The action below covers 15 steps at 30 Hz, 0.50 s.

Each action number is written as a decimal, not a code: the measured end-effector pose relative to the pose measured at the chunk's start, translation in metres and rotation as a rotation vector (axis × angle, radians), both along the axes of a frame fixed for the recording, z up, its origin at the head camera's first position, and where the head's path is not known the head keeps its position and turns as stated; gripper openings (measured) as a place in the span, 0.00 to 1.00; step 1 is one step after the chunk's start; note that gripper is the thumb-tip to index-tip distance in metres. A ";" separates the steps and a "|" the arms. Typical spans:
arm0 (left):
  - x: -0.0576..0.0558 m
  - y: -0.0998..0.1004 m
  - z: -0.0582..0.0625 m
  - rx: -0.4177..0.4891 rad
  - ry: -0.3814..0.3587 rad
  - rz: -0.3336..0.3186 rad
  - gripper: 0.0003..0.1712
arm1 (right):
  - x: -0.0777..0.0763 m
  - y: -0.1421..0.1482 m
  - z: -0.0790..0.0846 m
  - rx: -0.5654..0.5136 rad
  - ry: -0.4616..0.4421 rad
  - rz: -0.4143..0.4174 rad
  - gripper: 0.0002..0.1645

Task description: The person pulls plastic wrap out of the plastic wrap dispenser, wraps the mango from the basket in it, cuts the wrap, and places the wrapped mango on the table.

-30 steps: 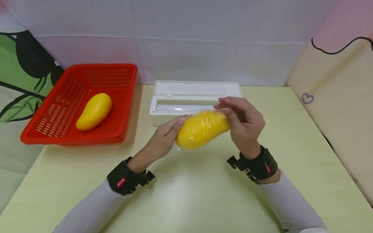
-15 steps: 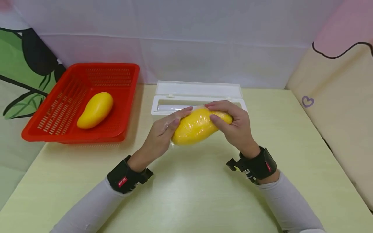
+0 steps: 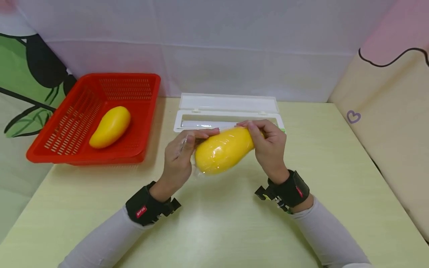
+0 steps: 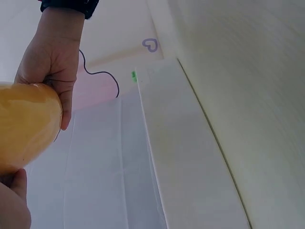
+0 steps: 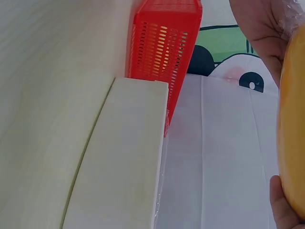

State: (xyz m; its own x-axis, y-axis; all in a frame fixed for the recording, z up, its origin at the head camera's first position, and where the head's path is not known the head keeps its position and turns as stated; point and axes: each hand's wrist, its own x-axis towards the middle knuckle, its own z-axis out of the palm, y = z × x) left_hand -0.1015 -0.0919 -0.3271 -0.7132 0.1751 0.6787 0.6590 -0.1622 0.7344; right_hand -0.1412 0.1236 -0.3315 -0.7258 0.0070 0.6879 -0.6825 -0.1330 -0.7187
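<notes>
A yellow mango (image 3: 224, 150) wrapped in clear plastic film is held tilted above the table, its thick end at the left. My left hand (image 3: 177, 158) holds that thick end, fingers along the top and behind it, the thumb raised against loose film. Crumpled film (image 5: 293, 18) shows beside the left palm in the right wrist view. The narrow end is gripped by my right hand (image 3: 270, 150), thumb in front and fingers behind. Behind the hands lies a white film box (image 3: 231, 115), lid up, with a pale roll inside. Another mango (image 3: 110, 127) lies in the red basket (image 3: 147, 130).
The pale wooden table (image 3: 214, 230) runs to a fabric backdrop (image 3: 221, 70) at the rear. A cream side panel (image 3: 392, 130) bounds the right side. The red basket stands at the back left, beside the film box.
My right hand first came down onto the narrow end of the wrapped mango, then shifted slightly left. My left hand has moved left, its thumb lifting off the mango's front.
</notes>
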 end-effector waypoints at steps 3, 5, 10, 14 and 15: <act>0.001 0.000 -0.001 -0.037 -0.002 -0.011 0.28 | -0.001 0.002 0.002 -0.016 -0.012 -0.034 0.12; 0.001 0.000 -0.002 -0.065 0.010 -0.029 0.28 | -0.002 0.003 0.003 -0.024 -0.022 -0.050 0.13; -0.001 0.003 -0.006 -0.105 0.102 -0.133 0.28 | -0.004 0.004 0.005 -0.047 -0.077 -0.108 0.16; -0.003 0.006 -0.008 -0.159 0.236 -0.133 0.39 | -0.003 0.003 0.005 -0.075 -0.144 -0.134 0.17; -0.004 0.007 -0.009 -0.179 0.265 -0.120 0.42 | -0.002 0.002 0.004 -0.087 -0.165 -0.130 0.16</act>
